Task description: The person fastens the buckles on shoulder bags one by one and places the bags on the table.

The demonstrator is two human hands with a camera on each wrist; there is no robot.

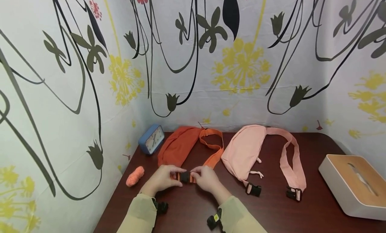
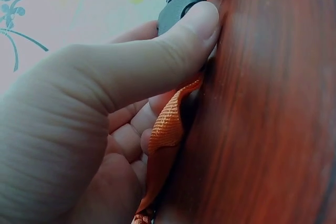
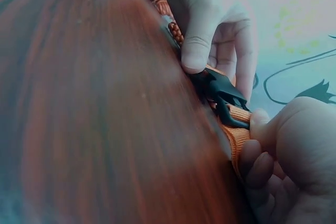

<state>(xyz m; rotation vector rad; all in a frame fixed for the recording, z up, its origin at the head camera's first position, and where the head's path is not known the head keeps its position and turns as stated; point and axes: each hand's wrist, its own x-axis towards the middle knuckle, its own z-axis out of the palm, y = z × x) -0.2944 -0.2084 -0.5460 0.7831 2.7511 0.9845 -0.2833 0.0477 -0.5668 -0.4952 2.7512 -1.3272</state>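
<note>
The orange waist bag [image 1: 179, 144] lies toward the back of the table. In front of it, a black side-release buckle [image 1: 185, 177] on its orange strap [image 3: 239, 142] is between the two hands, its halves lined up end to end. My left hand [image 1: 164, 178] pinches one end of the buckle, thumb on its face; a fold of orange webbing [image 2: 167, 124] hangs below that thumb in the left wrist view. My right hand [image 1: 208, 179] pinches the strap right at the buckle's other end, thumb tip beside the black frame.
A pink waist bag [image 1: 245, 152] lies to the right, with its two black buckle halves [image 1: 254, 189] apart. A blue clock [image 1: 151, 139] and a coral yarn skein [image 1: 135, 176] are at left. The tissue box [image 1: 346, 189] with a wooden lid stands at far right.
</note>
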